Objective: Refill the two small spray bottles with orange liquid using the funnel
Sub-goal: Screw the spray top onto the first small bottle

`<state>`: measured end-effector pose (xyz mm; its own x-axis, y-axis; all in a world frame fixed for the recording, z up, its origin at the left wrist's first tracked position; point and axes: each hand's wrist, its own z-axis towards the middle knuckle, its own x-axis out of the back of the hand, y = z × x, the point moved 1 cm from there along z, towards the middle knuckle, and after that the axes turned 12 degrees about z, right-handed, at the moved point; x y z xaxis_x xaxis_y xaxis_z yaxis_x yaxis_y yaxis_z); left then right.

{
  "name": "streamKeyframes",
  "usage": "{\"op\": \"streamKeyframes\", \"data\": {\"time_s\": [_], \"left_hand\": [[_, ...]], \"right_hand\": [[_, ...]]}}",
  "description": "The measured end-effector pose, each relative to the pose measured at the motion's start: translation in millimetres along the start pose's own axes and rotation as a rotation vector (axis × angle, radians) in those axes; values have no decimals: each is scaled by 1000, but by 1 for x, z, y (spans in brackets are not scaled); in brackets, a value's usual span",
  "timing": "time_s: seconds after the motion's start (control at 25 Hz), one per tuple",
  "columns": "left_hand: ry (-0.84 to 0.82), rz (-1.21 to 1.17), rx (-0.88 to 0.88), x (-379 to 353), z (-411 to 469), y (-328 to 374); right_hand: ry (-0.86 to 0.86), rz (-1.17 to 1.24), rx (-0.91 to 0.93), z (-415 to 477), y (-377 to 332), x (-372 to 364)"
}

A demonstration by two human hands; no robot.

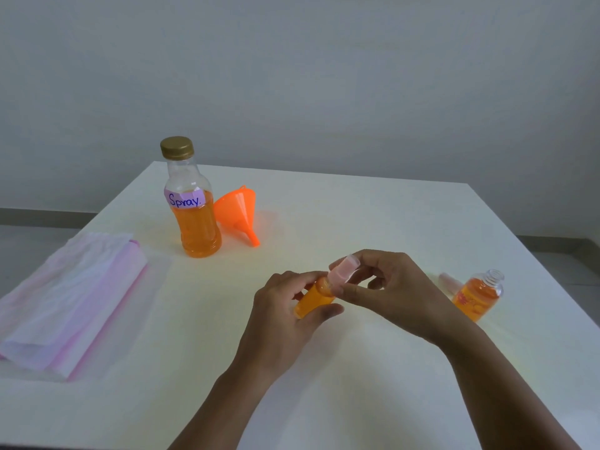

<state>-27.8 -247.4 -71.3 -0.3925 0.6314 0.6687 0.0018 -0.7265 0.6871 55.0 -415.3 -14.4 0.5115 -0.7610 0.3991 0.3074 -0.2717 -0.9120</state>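
Both hands meet above the near middle of the white table (357,216). The left hand (285,306) grips a small spray bottle (313,298) full of orange liquid, with the fingers curled around its body and the bottle tilted to the right. The right hand (389,293) pinches the pink cap (344,271) at the top of this bottle between thumb and fingers.

A second small bottle (477,295) stands at the right, partly behind the right wrist. Its neck is open, and a loose pink top (449,282) lies just beside it on the left.

Farther away on the left stands a big bottle (194,222) of orange liquid (gold lid on, label "Spray."). The orange funnel (238,212) lies on its side just to the right of it. Folded pink and white sheets (74,297) lie at the left edge.
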Motion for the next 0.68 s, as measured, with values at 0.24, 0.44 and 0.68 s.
{"op": "streamKeyframes", "data": {"time_s": [0.24,0.44,0.68], "left_hand": [[-36,-106,107,-3,2,0],[-101,-194,149,0,5,0],[-119,-220,95,1,6,3]], "right_hand": [[52,-20,188,-1,-10,5],[-7,-132,231,-1,-10,10],[134,-320,206,-1,-14,13]]}}
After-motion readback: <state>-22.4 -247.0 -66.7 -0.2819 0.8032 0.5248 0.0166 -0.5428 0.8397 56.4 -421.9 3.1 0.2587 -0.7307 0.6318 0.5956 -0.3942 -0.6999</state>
